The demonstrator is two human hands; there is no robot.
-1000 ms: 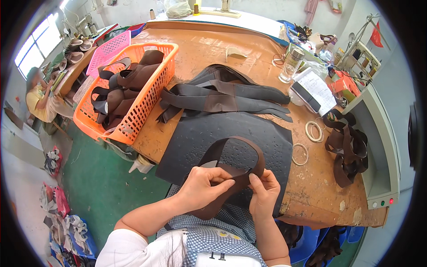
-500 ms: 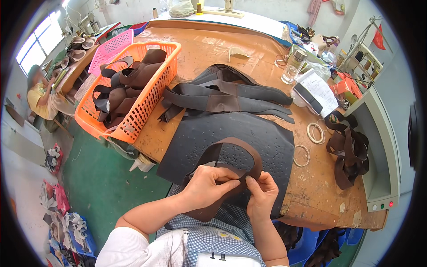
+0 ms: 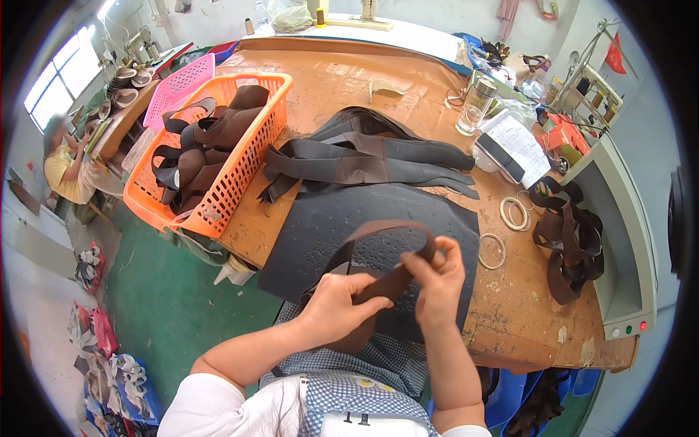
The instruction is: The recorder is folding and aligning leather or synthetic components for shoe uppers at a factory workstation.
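Observation:
A dark brown strip of leather-like material (image 3: 394, 283) forms a loop between my hands over the black pad. My left hand (image 3: 336, 307) pinches it on the left, thumb on top. On the right, my right hand (image 3: 437, 280) grips its edge with thumb and fingers, slightly blurred. Part of the strip hangs below my left hand toward the checked apron. Under the loop lies the black perforated-looking pad (image 3: 306, 229) at the table's near edge. Beyond the pad is a pile of long black and brown strips (image 3: 364, 156).
An orange basket (image 3: 244, 156) of brown pieces stands left. Rubber-like rings (image 3: 492, 251), more brown strips (image 3: 571, 247) and a grey machine frame (image 3: 633, 240) are at right. A glass bottle (image 3: 477, 108) and phone (image 3: 502, 159) lie farther back. A person in yellow (image 3: 64, 171) sits far left.
My right hand has moved up and slightly right, away from my left hand, drawing out the strip between them. My left hand stays almost in place.

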